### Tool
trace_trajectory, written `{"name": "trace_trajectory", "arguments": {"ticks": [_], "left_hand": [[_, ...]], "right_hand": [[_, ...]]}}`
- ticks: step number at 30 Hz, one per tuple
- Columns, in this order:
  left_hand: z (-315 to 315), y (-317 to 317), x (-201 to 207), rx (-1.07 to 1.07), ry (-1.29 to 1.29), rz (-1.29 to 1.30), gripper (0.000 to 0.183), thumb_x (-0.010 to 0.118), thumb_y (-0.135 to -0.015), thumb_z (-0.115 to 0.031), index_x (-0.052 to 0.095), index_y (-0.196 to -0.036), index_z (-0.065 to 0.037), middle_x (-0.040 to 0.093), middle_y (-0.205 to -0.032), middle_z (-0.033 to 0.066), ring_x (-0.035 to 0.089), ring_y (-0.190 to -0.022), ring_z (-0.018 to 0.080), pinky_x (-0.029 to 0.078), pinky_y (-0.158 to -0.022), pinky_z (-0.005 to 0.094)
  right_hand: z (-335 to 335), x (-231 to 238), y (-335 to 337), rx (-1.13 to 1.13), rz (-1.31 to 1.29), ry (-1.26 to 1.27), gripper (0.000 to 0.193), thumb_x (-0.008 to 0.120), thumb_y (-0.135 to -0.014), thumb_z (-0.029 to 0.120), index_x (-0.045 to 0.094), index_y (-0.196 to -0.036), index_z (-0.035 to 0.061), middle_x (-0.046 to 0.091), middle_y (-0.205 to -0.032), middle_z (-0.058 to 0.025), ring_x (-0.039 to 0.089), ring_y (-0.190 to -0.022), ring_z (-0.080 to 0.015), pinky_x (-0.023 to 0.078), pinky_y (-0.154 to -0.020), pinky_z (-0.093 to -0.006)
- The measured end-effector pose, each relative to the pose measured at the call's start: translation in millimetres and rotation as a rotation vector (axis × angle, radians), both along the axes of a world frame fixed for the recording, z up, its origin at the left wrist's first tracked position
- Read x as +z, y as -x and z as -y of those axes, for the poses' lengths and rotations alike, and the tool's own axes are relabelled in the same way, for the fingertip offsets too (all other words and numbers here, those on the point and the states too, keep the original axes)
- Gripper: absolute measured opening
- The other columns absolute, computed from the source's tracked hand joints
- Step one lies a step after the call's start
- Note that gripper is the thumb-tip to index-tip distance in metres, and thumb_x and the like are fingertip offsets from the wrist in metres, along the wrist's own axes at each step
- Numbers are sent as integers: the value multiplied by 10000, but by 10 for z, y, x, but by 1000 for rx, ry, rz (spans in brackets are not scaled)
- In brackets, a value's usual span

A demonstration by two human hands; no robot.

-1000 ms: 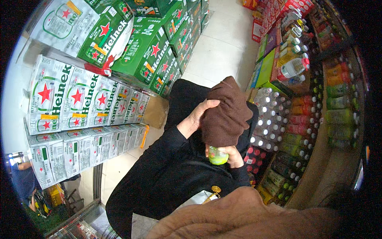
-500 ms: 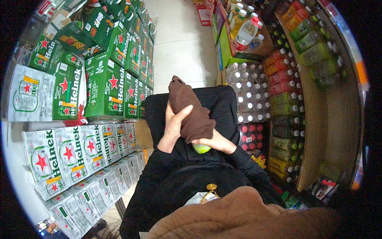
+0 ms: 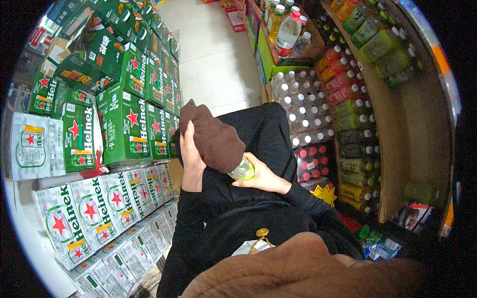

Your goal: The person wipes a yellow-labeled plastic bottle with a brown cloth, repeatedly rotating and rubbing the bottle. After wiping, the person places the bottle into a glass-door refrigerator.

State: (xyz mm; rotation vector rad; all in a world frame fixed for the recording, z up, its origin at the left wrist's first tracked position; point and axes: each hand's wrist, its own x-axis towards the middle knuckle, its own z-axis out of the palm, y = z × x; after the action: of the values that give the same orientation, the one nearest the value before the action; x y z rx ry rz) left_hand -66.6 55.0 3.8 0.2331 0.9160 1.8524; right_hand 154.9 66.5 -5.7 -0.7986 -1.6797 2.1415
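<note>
A dark brown cloth (image 3: 212, 138) is wrapped round most of a bottle (image 3: 243, 170), held at a slant over my black-clothed lap. Only one end of the bottle shows, clear with yellow-green at its tip. My left hand (image 3: 192, 155) is closed on the cloth from the left side, thumb up along it, its other fingers mostly hidden behind. My right hand (image 3: 264, 176) grips the bare bottle end at the lower right, with thumb and fingers on either side. The rest of the bottle lies hidden under the cloth.
Green beer cartons (image 3: 123, 119) and silver beer cartons (image 3: 102, 206) are stacked on my left. To the right are white-capped bottle packs (image 3: 303, 111), red-capped packs (image 3: 311, 164) and a drinks shelf (image 3: 412, 149). A pale tiled floor (image 3: 211, 54) runs ahead.
The cloth-wrapped bottle has tilted further left. My right hand has come out from beneath the cloth's edge, and more of the bottle end shows. The whole view has shifted a little.
</note>
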Motion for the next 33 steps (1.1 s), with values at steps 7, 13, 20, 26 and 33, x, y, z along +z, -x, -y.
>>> {"name": "trace_trajectory", "arguments": {"ticks": [7,13,20,26,33], "left_hand": [[168,-1,107,-185,-103,60,739,658,-816,-428,381,-1367,-19,491,-1316,155,525,-1176,303,441,-995,472],[146,-309,-57,-375,-174,170,803,727,-767,-321,323,-1383,1,481,-1313,166,516,-1204,305,450,-1011,465],[191,-399,-91,-209,44,63,603,691,-820,-180,403,-1310,19,527,-1241,153,558,-1131,266,478,-976,434],[233,30,-142,-62,17,145,539,647,-848,-292,480,-1282,-18,569,-1219,141,570,-1107,289,465,-969,461],[259,-19,97,-60,33,214,641,678,-816,-385,464,-1304,-29,547,-1241,151,548,-1123,287,457,-973,460]], "right_hand": [[-105,194,37,173,-283,690,561,728,-813,133,431,-1283,55,590,-1057,-40,608,-927,-130,517,-771,-253],[-226,172,65,157,-251,566,441,702,-838,224,523,-1180,10,643,-910,-52,630,-836,-142,516,-699,-253],[-182,124,77,91,-18,169,543,741,-808,205,472,-1246,31,616,-1038,-41,591,-879,-117,499,-782,-268],[-122,181,-6,258,-185,561,585,695,-840,225,410,-1312,30,613,-1052,-93,618,-883,-159,520,-752,-292],[-27,210,-23,287,-175,620,579,663,-860,249,396,-1332,47,610,-1050,-86,624,-855,-161,513,-753,-295]]}}
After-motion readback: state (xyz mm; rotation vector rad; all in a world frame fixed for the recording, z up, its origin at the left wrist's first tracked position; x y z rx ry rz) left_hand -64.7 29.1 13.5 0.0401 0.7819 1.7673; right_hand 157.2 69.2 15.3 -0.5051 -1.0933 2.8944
